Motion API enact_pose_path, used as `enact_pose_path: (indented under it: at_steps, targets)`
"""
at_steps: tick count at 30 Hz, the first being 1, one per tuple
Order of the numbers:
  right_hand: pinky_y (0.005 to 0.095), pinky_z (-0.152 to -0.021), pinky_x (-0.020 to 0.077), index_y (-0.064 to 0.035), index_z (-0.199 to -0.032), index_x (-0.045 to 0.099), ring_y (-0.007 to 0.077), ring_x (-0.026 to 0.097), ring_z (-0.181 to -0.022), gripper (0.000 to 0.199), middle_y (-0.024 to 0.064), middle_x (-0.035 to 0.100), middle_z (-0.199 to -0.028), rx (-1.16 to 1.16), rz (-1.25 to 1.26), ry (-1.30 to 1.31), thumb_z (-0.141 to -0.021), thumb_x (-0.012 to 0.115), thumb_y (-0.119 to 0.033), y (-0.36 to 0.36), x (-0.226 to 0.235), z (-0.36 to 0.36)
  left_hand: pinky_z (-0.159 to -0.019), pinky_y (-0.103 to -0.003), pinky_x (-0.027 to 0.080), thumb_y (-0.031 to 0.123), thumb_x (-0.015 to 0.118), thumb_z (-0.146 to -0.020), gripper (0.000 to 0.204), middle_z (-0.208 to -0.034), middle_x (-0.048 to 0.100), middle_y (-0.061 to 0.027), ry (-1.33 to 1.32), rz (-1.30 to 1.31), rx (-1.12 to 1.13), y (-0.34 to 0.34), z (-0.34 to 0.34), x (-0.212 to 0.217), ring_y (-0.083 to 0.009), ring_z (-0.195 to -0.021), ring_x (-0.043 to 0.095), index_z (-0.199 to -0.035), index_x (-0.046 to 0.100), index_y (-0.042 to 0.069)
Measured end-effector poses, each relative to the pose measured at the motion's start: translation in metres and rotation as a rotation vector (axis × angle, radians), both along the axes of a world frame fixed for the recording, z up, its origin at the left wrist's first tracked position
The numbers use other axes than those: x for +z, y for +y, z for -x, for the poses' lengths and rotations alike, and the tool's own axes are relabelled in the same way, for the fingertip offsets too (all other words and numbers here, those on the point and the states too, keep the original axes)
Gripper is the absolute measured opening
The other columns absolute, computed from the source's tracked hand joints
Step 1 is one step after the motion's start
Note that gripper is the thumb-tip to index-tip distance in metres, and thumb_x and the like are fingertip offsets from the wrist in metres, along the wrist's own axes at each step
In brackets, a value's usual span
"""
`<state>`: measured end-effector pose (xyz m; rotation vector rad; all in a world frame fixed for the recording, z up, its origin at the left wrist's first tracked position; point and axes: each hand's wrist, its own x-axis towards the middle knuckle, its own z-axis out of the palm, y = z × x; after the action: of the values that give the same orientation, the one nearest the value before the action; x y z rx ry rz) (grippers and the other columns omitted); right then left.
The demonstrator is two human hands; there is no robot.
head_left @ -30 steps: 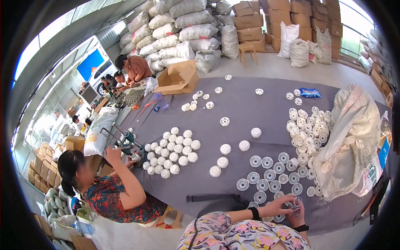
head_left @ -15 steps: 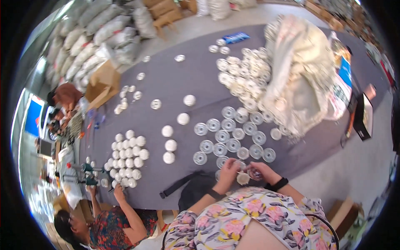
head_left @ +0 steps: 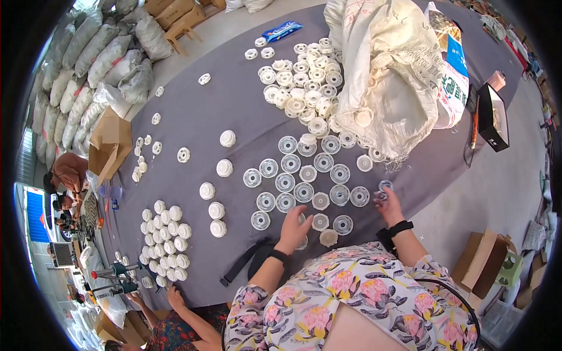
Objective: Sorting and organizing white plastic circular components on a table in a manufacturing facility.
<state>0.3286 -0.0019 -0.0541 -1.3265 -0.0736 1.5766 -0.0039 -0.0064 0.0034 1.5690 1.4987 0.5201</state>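
Note:
My left hand (head_left: 293, 230) is over the near edge of the table, fingers apart. A clear round plastic disc sits partly under its fingertips, and it does not appear gripped. Off to the right, my right hand (head_left: 389, 208) pinches a clear plastic disc (head_left: 386, 185) by its edge, above the cloth. Ahead and between the hands lie several clear discs with ringed centres (head_left: 304, 192), in loose rows. White scalloped caps (head_left: 320, 222) lie among them, one (head_left: 328, 237) nearest my body.
A heap of white ring-shaped parts (head_left: 310, 79) lies beside a big woven sack (head_left: 389, 70). White domed pieces (head_left: 218, 228) stand left of the discs, with a block of more (head_left: 167, 240) near a co-worker's hand (head_left: 175, 298). A black box (head_left: 493, 120) is at the right edge.
My hands have parted from close together near my body. The left went left and the right went right, with a clear disc. The view has shifted, moving the scene leftward.

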Motion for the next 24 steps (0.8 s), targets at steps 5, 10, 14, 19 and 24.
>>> enact_pose_path:
  at_steps: [5, 10, 14, 19, 24]
  targets:
    - [0.0301, -0.058, 0.0487, -0.0106, -0.112, 0.052, 0.0217, 0.061, -0.063, 0.041, 0.0147, 0.067, -0.090, -0.079, -0.009, -0.060, -0.086, 0.052, -0.043, -0.009, -0.039, -0.033, -0.100, -0.044, 0.037, 0.015, 0.069, -0.072, 0.054, -0.124, 0.050, -0.0215, 0.277, -0.302, -0.225, 0.068, -0.028, -0.015, -0.0377, -0.120, 0.044, -0.122, 0.050, 0.004]
    - [0.0224, -0.040, 0.0360, -0.0153, -0.102, 0.053, 0.0137, 0.053, -0.049, 0.037, 0.0067, 0.066, -0.078, -0.149, 0.099, -0.150, -0.083, 0.051, -0.048, -0.004, -0.051, -0.050, -0.080, -0.042, 0.044, 0.007, 0.061, -0.069, 0.029, -0.093, 0.057, -0.0155, 0.525, -0.406, -0.193, 0.128, -0.077, -0.055, -0.0330, -0.091, 0.055, -0.097, 0.056, 0.002]
    - [0.0226, -0.039, 0.0343, -0.0169, -0.099, 0.054, 0.0126, 0.053, -0.049, 0.036, 0.0044, 0.066, -0.076, -0.043, 0.056, -0.224, -0.083, 0.050, -0.049, -0.004, -0.064, -0.047, -0.081, -0.035, 0.039, 0.014, 0.056, -0.078, 0.027, -0.094, 0.058, -0.0078, 0.821, -0.459, -0.280, 0.136, -0.084, -0.052, -0.0217, -0.091, 0.055, -0.104, 0.055, 0.006]
    - [0.0220, -0.040, 0.0343, -0.0229, -0.098, 0.055, 0.0099, 0.053, -0.051, 0.035, 0.0004, 0.067, -0.078, 0.052, 0.119, -0.232, -0.082, 0.049, -0.053, 0.005, -0.065, -0.044, -0.080, -0.036, 0.040, 0.016, 0.059, -0.078, 0.024, -0.093, 0.058, -0.0086, 0.642, -0.456, -0.166, 0.140, -0.072, -0.059, -0.0229, -0.091, 0.056, -0.099, 0.054, 0.005]
    - [0.0215, -0.039, 0.0340, -0.0221, -0.097, 0.055, 0.0099, 0.054, -0.050, 0.034, 0.0013, 0.067, -0.079, 0.021, 0.110, -0.242, -0.083, 0.048, -0.052, 0.006, -0.067, -0.047, -0.083, -0.035, 0.040, 0.014, 0.058, -0.079, 0.026, -0.097, 0.058, -0.0083, 0.639, -0.489, -0.167, 0.140, -0.069, -0.051, -0.0229, -0.094, 0.055, -0.103, 0.054, 0.006]
